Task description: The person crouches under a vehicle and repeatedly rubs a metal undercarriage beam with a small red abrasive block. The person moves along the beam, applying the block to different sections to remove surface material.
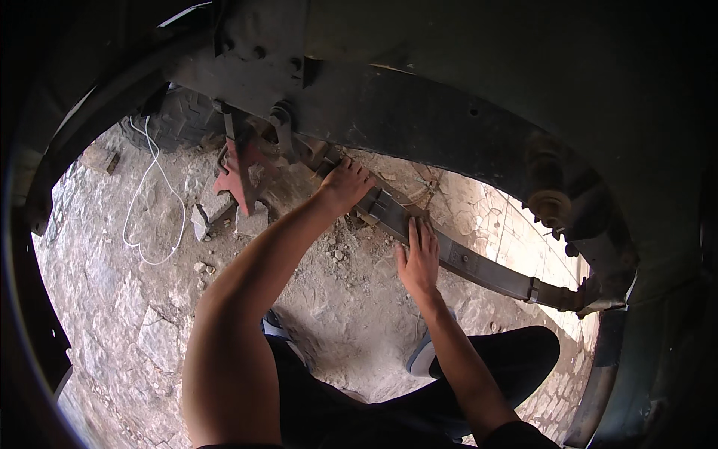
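Note:
A long, curved, dark leaf spring [486, 269] runs slantwise under a vehicle frame, from the shackle [284, 120] at upper left to a mount at the right. My left hand [346, 184] is wrapped over the spring's upper-left part, close to the shackle, its fingertips curling across the top. Farther along to the right, my right hand [421, 260] lies against the spring with its fingers stretched out. A metal clamp [380, 202] circles the spring between the two hands. What my left thumb does is hidden.
Above the spring stretches the dark frame rail [419, 112]. A red jack stand [241, 168] sits by concrete blocks [252, 219], left of my left hand. Behind them is a tyre [183, 116]. A white cable [134, 198] lies looped on rough, dusty ground [120, 277].

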Motion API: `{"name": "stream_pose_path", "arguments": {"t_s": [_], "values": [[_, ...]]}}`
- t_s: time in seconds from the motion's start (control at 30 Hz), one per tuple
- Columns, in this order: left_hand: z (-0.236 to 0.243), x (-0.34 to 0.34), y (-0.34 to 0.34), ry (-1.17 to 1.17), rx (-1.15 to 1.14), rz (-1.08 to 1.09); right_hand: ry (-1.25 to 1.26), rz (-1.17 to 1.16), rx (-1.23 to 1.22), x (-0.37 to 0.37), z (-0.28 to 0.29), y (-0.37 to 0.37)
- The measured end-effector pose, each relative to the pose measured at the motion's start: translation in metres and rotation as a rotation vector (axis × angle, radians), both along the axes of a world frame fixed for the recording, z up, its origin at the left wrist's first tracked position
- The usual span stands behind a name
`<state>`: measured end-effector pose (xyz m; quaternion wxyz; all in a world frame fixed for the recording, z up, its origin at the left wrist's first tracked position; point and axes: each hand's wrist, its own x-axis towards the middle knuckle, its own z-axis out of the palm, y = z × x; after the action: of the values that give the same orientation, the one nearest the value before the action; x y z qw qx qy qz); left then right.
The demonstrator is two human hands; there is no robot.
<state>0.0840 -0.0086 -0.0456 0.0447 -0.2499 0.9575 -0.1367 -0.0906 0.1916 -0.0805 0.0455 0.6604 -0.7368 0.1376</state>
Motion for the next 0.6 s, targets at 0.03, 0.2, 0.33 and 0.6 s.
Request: {"name": "stream_pose_path", "arguments": {"t_s": [0.03,0.2,0.33,0.6], "values": [[0.001,0.001,0.000,0.014,0.013,-0.009,-0.003,-0.031,0.026,-0.002,0.000,-0.001],[0.006,-0.002,0.000,0.012,0.000,-0.013,0.085,-0.037,-0.101,-0.009,-0.009,0.001],[-0.007,0.001,0.000,0.036,-0.016,-0.021,0.022,0.164,-0.044,0.014,0.005,0.002],[-0.001,-0.001,-0.002,0.035,0.016,-0.022,-0.043,0.230,-0.058,-0.015,0.000,-0.004]]}}
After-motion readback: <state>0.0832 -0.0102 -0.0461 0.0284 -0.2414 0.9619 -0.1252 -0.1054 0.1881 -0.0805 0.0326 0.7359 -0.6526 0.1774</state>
